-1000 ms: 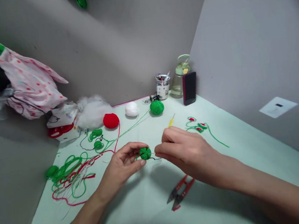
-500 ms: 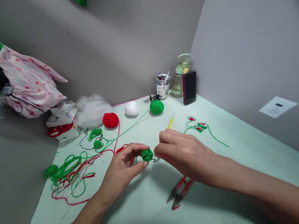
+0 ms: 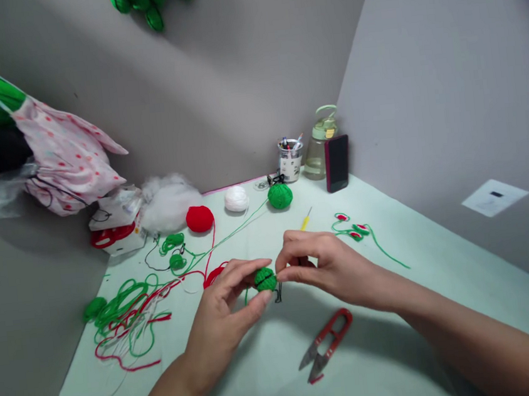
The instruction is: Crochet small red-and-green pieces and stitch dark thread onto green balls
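Note:
A small green crocheted ball (image 3: 265, 279) with a black yarn line across it is pinched between the thumb and fingers of my left hand (image 3: 224, 312). My right hand (image 3: 333, 266) is closed at the ball's right edge, thumb and forefinger pressed together; what they pinch is too small to make out. A loop of black yarn (image 3: 278, 295) hangs just below those fingertips. Below my right hand, red-handled thread snips (image 3: 329, 341) lie on the table with their blades apart, and a red yarn scrap (image 3: 317, 379) is by the tips.
Tangled green, red and white yarn (image 3: 130, 319) covers the left side. Red (image 3: 199, 218), white (image 3: 235, 199) and green (image 3: 280, 196) yarn balls sit behind, near a pen cup (image 3: 291, 160), bottle (image 3: 317, 154) and phone (image 3: 338, 163). A yellow-handled hook (image 3: 305, 221) lies beyond my right hand.
My right hand has turned and shifted, uncovering the snips' handles. The ball shows its black line more plainly, and more black yarn hangs beside it. The view has tilted up slightly.

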The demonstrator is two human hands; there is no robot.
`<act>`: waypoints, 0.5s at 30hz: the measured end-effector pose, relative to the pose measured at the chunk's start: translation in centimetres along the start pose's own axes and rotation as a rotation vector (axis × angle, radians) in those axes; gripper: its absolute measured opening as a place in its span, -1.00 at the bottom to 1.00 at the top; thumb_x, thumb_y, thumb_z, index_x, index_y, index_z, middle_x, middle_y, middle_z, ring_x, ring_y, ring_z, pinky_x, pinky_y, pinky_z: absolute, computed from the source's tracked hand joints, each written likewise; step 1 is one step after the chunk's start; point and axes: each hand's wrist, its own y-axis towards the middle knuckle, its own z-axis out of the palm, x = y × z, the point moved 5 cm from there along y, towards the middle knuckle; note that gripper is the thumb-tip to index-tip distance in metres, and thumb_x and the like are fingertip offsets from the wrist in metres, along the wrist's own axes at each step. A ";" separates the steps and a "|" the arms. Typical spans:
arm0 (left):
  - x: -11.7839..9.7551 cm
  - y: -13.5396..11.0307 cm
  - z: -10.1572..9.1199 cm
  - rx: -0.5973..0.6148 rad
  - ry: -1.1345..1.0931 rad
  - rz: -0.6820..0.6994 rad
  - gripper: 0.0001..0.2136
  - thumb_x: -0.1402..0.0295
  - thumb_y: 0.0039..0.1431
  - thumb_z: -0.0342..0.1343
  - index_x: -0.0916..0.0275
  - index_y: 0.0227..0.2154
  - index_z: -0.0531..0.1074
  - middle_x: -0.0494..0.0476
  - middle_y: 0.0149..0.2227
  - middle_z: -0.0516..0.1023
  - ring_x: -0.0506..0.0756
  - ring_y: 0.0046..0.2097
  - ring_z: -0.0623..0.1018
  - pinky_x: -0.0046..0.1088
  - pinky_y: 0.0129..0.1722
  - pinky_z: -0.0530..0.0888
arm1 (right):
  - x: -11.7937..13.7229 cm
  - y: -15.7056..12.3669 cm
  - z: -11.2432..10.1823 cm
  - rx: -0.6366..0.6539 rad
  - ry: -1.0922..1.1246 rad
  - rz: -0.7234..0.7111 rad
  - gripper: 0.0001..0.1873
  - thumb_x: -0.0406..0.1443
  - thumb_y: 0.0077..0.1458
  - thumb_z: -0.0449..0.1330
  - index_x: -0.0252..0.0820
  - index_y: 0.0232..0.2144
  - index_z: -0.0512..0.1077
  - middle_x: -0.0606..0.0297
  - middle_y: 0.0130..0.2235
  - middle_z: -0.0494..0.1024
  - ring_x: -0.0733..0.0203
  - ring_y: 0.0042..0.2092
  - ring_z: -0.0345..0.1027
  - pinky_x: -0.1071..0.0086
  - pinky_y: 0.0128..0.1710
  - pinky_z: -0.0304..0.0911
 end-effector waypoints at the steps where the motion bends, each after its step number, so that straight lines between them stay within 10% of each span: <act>1: -0.1 -0.1 -0.2 -0.040 -0.006 0.002 -0.67 0.37 0.13 0.32 0.09 -0.02 0.54 0.10 -0.09 0.55 0.14 -0.03 0.55 -0.33 0.05 0.48 | -0.1 0.1 -0.1 0.012 0.050 0.026 -0.89 -0.32 0.28 0.26 -0.21 -0.34 0.54 0.37 -0.36 0.39 0.35 -0.38 0.27 0.45 -0.35 0.20; 15: -1.7 -0.5 -0.2 -0.070 -0.062 0.148 -0.81 0.49 0.09 0.30 0.15 -0.22 0.57 0.06 -0.21 0.50 0.07 -0.15 0.54 -0.39 -0.05 0.47 | 0.2 -0.2 -0.6 0.116 0.089 0.001 -0.79 -0.29 0.35 0.16 -0.09 -0.18 0.63 0.33 -0.36 0.38 0.27 -0.32 0.26 0.36 -0.29 0.18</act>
